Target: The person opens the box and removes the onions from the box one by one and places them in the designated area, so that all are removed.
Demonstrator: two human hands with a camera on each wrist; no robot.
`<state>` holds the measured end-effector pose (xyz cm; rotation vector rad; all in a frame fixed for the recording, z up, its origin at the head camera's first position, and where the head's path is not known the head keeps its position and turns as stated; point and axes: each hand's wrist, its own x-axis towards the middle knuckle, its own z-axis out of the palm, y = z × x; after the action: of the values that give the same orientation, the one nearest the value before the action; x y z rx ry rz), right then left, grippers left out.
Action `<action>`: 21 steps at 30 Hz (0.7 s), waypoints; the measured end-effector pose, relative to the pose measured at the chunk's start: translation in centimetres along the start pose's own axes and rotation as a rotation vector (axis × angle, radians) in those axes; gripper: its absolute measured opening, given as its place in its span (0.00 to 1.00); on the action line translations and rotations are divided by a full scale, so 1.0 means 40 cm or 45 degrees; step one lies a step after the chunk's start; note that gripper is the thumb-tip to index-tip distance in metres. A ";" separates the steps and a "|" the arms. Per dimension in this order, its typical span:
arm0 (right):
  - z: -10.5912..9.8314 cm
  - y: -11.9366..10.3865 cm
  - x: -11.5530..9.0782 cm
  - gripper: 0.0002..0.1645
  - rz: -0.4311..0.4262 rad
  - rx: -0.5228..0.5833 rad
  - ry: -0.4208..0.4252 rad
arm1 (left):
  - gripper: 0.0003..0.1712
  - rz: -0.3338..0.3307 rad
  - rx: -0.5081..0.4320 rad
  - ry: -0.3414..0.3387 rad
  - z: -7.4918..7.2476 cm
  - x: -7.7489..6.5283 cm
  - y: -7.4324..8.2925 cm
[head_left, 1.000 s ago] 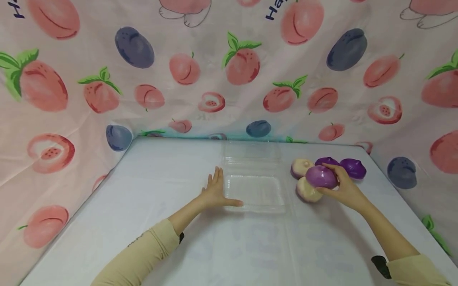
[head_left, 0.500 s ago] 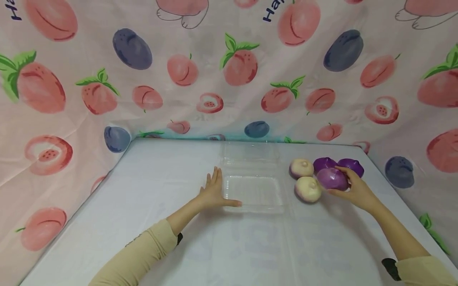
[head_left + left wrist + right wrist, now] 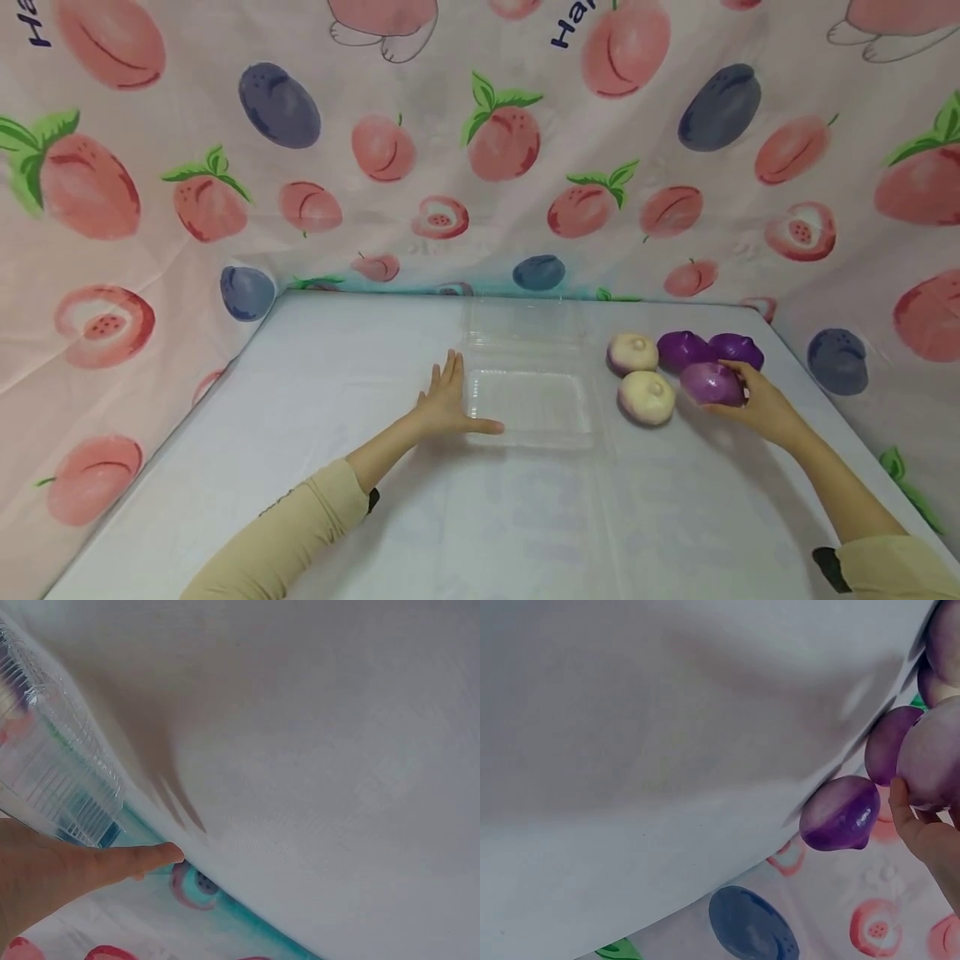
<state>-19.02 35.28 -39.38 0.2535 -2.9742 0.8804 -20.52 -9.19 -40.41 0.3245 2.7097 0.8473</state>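
My right hand (image 3: pixel 765 406) holds a glossy light-purple onion (image 3: pixel 711 384) between thumb and fingers, at the front right of the onion group. Right behind it are two dark purple onions, one (image 3: pixel 683 351) on the left and another (image 3: pixel 737 350) on the right. Two cream-and-purple onions, a rear one (image 3: pixel 633 354) and a front one (image 3: pixel 647 397), sit to its left. My left hand (image 3: pixel 444 408) rests with straight, spread fingers along the left side of a clear plastic clamshell box (image 3: pixel 532 437), thumb at its front edge. The box's lid (image 3: pixel 525 321) lies folded back behind it.
A white-covered table (image 3: pixel 360 517) bears everything. Fruit-printed cloth (image 3: pixel 450 150) hangs behind the table and along both sides. The open box stands in the middle, with the onions to its right.
My right hand has carried the light-purple onion rightward, from over the front cream onion to a spot in front of the dark purple ones. My left hand stays at the box.
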 end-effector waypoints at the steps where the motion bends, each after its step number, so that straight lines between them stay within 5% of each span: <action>1: 0.003 0.004 0.000 0.48 -0.007 -0.006 0.005 | 0.77 0.003 -0.005 0.001 0.001 -0.001 -0.001; 21: 0.044 0.038 0.033 0.53 -0.017 0.060 -0.104 | 0.76 0.047 -0.022 0.044 0.002 -0.001 -0.010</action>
<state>-20.54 35.38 -41.57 0.3181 -3.0253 0.9620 -20.50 -9.47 -40.72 0.3603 2.7345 0.8938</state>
